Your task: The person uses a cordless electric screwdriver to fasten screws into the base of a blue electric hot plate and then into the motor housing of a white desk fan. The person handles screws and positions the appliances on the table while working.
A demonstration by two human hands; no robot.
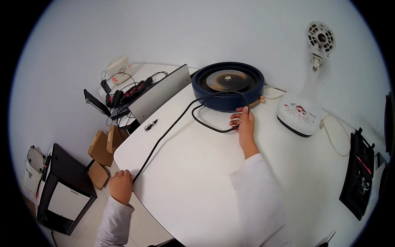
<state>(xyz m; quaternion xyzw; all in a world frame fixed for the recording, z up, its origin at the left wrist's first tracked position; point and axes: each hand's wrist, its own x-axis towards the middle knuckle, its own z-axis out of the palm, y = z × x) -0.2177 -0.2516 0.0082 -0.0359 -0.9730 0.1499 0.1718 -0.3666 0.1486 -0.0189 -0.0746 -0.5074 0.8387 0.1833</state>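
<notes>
A long black cable (161, 138) runs across the white table. My left hand (121, 186) is closed around it at the table's left edge, and whatever part lies inside the fist is hidden. Farther along, my right hand (245, 125) grips a loop of the same cable between thumb and fingers, the other fingers loosely curled. Just beyond that hand sits a round dark blue electric cooker base (227, 101) with a scorched metal heating plate (220, 82) inside its rim. The cable passes in front of this base and over its front wall.
A white desk fan (300, 110) without blades stands at the right, its pale cord (332, 140) looping beside it. Farther right lies an open black tool case (358, 175). A grey panel (162, 92) borders the far left side, near a small coiled cable (151, 125). Cardboard boxes (101, 150) are below.
</notes>
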